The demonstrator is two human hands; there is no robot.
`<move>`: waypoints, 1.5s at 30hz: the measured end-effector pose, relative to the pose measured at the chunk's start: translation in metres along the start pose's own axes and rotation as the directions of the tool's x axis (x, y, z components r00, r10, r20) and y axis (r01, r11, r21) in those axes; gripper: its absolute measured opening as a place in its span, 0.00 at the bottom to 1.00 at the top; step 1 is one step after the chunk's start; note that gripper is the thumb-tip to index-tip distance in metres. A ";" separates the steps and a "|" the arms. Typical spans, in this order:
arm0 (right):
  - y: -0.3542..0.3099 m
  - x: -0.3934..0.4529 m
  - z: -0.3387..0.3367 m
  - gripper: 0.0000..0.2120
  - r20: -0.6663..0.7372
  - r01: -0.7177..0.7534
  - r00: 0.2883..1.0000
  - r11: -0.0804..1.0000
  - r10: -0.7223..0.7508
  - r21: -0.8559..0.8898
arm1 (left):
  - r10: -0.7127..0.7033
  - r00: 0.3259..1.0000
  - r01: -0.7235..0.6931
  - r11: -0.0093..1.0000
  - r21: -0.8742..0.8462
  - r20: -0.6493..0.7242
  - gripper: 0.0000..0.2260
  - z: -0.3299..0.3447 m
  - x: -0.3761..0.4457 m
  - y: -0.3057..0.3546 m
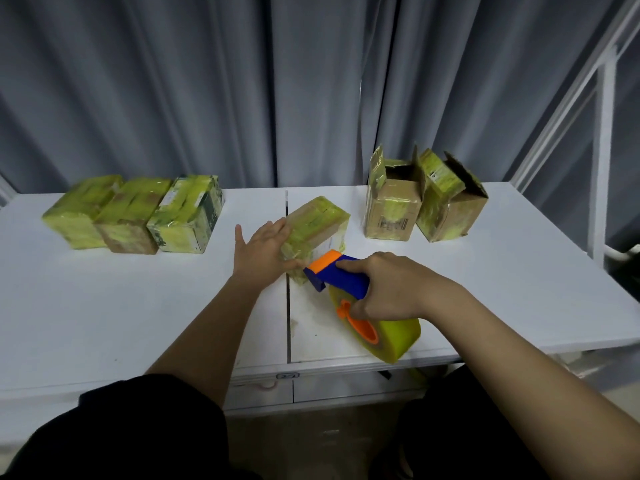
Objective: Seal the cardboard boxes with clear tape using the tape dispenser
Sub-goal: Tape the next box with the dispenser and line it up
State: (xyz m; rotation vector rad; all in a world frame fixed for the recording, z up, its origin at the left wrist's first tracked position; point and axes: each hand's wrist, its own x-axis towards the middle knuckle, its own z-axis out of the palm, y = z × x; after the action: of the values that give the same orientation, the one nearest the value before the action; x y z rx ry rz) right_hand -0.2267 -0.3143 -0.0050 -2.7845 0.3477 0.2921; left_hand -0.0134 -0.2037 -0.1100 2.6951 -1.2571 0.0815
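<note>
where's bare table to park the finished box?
Bare patches: near-left table, in front of the three taped boxes; and the near-right corner past the two open boxes. Crowded at centre: left hand on the centre box, right hand gripping the tape dispenser.

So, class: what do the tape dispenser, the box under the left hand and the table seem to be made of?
Tape dispenser: likely hard plastic, matte blue and orange moulded parts. Box under the left hand: brown cardboard, glossy yellowish where tape wraps it. Table: smooth white top, perhaps laminate or plastic; the look leaves it open.
</note>
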 end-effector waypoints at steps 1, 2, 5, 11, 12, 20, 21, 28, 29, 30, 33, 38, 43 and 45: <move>0.001 -0.003 0.000 0.31 0.020 -0.010 1.000 1.000 0.010 0.005 | 0.001 1.000 -0.001 1.000 -0.011 0.007 0.37 -0.001 0.000 0.000; 0.002 -0.005 0.000 0.31 0.040 -0.020 0.999 1.000 0.020 0.000 | -0.001 1.000 0.001 1.000 -0.021 0.006 0.37 -0.002 0.001 0.000; 0.004 0.001 -0.001 0.31 0.076 -0.062 0.995 0.998 0.064 -0.028 | -0.009 1.000 0.009 1.000 -0.006 0.013 0.38 0.000 -0.001 0.001; -0.013 0.052 -0.006 0.18 0.198 -0.131 0.972 0.991 0.125 0.017 | 0.000 1.000 0.000 1.000 0.029 0.031 0.38 -0.001 0.000 -0.003; -0.018 0.060 -0.008 0.18 0.213 -0.146 0.967 0.989 0.142 0.002 | 0.005 1.000 -0.006 1.000 0.019 0.031 0.38 -0.001 0.000 -0.002; -0.040 0.090 -0.027 0.07 0.322 -0.157 0.929 0.983 0.181 -0.098 | 0.020 1.000 -0.020 1.000 0.017 0.013 0.33 0.001 0.000 -0.003; -0.040 0.090 -0.027 0.06 0.319 -0.149 0.930 0.981 0.182 -0.123 | 0.016 1.000 -0.017 1.000 0.015 0.018 0.32 0.001 -0.001 -0.003; -0.016 0.067 -0.004 0.18 0.074 -0.003 0.996 0.861 0.047 -0.508 | -0.002 1.000 0.002 1.000 0.025 0.013 0.33 0.001 0.002 -0.001; -0.012 0.066 -0.001 0.18 0.053 -0.001 0.998 0.844 0.035 -0.536 | -0.007 1.000 0.007 0.999 0.037 0.011 0.33 0.001 0.002 0.000; -0.010 0.066 0.000 0.19 0.036 -0.004 0.999 0.838 0.028 -0.545 | -0.015 1.000 0.014 0.999 0.045 0.010 0.33 0.001 0.002 0.002; -0.006 0.067 0.009 0.21 0.021 -0.025 0.999 0.905 0.038 -0.425 | -0.039 0.999 0.038 0.998 0.044 0.017 0.33 0.001 0.003 0.005; 0.002 0.067 0.011 0.23 0.053 -0.099 0.993 0.987 0.106 -0.125 | -0.070 0.997 0.070 0.997 0.022 0.006 0.33 0.002 0.004 0.008; 0.010 0.084 0.013 0.21 0.146 -0.223 0.964 0.975 0.223 -0.015 | -0.142 0.990 0.142 0.990 -0.001 -0.005 0.33 -0.001 0.005 0.004; 0.014 0.088 0.014 0.19 0.099 -0.142 0.983 0.980 0.157 -0.140 | -0.155 0.988 0.155 0.988 0.017 -0.025 0.33 -0.001 0.006 -0.002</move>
State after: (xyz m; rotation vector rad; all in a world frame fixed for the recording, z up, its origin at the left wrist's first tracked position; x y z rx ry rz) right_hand -0.1494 -0.3403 -0.0425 -2.8609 0.5307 0.5199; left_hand -0.0077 -0.2068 -0.1089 2.7882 -1.0412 0.1058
